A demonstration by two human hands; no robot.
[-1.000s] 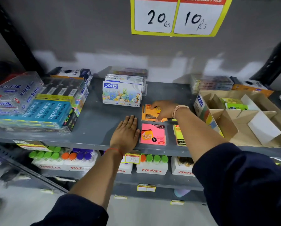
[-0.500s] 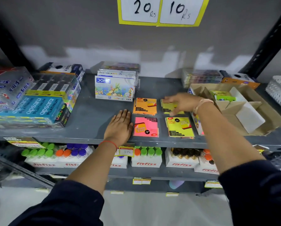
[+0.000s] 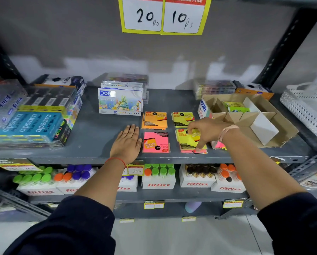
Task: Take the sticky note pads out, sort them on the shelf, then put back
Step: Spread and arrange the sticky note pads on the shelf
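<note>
Sticky note pads lie on the grey shelf: an orange pad behind a pink pad, and a yellow pad behind a yellow pad stacked on a pink one. More pads lie under my right wrist. My left hand rests flat and open on the shelf, just left of the pink pad. My right hand hovers over the front yellow stack, thumb pressing its near edge; whether it grips the stack I cannot tell. A green pad sits in the divided cardboard box at right.
A crayon box stands behind the pads. Pencil and pen packs are stacked at left. A white perforated basket sits at far right. Below, a lower shelf holds cartons of capped bottles.
My right hand has drawn back from the rear yellow pad to the front yellow stack. The left hand has stayed flat in place. The camera has shifted slightly.
</note>
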